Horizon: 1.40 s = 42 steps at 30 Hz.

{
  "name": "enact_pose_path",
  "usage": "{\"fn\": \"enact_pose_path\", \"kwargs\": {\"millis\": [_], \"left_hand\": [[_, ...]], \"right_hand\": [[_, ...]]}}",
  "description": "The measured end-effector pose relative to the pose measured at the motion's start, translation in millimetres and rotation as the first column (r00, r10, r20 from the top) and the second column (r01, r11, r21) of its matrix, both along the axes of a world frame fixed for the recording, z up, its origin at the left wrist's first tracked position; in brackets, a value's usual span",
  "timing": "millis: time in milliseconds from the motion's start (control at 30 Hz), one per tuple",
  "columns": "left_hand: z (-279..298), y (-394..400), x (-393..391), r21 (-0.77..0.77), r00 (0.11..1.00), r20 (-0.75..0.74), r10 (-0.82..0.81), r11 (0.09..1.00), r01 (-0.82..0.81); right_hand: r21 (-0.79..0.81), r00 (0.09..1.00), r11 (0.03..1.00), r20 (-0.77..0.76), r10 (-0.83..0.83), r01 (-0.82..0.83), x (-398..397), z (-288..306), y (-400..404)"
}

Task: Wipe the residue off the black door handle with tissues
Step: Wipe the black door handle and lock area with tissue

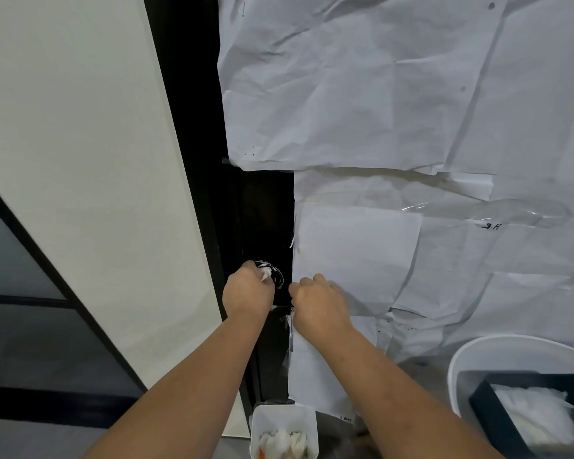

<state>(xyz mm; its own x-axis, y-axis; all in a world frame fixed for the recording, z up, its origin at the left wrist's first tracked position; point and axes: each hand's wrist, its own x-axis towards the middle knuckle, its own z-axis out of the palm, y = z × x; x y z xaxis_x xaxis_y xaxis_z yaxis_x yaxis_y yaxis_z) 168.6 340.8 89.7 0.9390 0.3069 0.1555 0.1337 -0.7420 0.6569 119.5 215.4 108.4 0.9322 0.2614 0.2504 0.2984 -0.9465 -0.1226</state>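
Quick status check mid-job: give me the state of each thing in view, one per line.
Left hand: closed on a crumpled tissue, pressing it at the door handle.
Right hand: fisted against the paper edge.
Door handle: white residue still smeared on it.
Small white bin: holds used tissues.
Tissue box: open, tissues inside.

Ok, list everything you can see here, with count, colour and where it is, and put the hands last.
Black door handle area: one, black, centre, with white residue smears.
Crumpled white tissue: one, white, gripped in the left hand at the residue.
White paper sheets: several, white, taped over the door at right.
Small white square bin: one, bottom centre, holding used tissues.
Round white tub: one, bottom right, holding a dark tissue box.
White wall panel: one, left.
Left hand: closed on the tissue.
Right hand: fisted at the paper edge.
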Motion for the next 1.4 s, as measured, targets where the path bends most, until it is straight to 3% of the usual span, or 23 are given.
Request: {"fn": "enact_pose_path", "kwargs": {"millis": [100, 233, 300, 367, 433, 467, 567, 700, 867, 967, 1067, 1233, 1400], "left_hand": [[-2, 1, 1, -0.004, 1.0, 0.025, 0.001, 1.0, -0.001], [-8, 5, 3, -0.224, 1.0, 0.018, 0.016, 0.975, -0.012], [-10, 7, 4, -0.41, 0.998, -0.032, 0.057, 0.91, -0.066], [-11, 7, 3, -0.6, 0.992, -0.094, 0.085, 0.79, -0.124], [-12, 7, 1, -0.7, 0.989, -0.122, 0.077, 0.7, -0.141], [-12, 7, 0, -0.697, 0.99, -0.121, 0.069, 0.704, -0.134], [-10, 7, 1, -0.528, 0.997, -0.066, 0.039, 0.847, -0.068], [-3, 4, 3, -0.15, 1.0, -0.019, -0.025, 0.988, 0.022], [-1, -6, 4, 0.219, 1.0, -0.013, -0.022, 0.975, 0.024], [-2, -7, 5, 0.258, 1.0, -0.011, -0.026, 0.966, 0.027], [-4, -6, 5, 0.157, 1.0, 0.001, -0.007, 0.988, 0.007], [-8, -1, 4, -0.191, 1.0, 0.01, 0.027, 0.981, -0.024], [-8, -2, 5, -0.577, 0.988, -0.092, 0.125, 0.802, -0.155]], "right_hand": [[-0.002, 1.0, 1.0, 0.003, 0.006, -0.006, -2, 1, 0], [0.0, 1.0, 1.0, 0.007, 0.006, -0.006, -3, 2, 0], [-0.004, 1.0, 1.0, 0.007, 0.006, -0.006, -4, 2, -1], [-0.006, 1.0, 1.0, 0.014, 0.004, -0.004, -4, 1, -1], [0.001, 1.0, 1.0, 0.014, 0.006, -0.006, -3, 0, -1], [0.007, 1.0, 1.0, 0.012, 0.005, -0.006, -3, -1, -1], [0.017, 1.0, 1.0, 0.016, 0.007, -0.007, -2, 0, -1], [0.013, 1.0, 1.0, 0.001, 0.014, -0.014, -1, 1, -1], [0.004, 1.0, 1.0, -0.012, 0.015, -0.015, 0, 0, -1], [0.001, 1.0, 1.0, -0.011, 0.019, -0.019, 0, 1, -2], [-0.009, 1.0, 1.0, -0.01, 0.02, -0.02, -1, 2, -3], [-0.021, 1.0, 0.999, 0.0, 0.025, -0.025, -2, 1, -3], [0.002, 0.999, 0.999, 0.0, 0.033, -0.033, -2, 1, -5]]}}
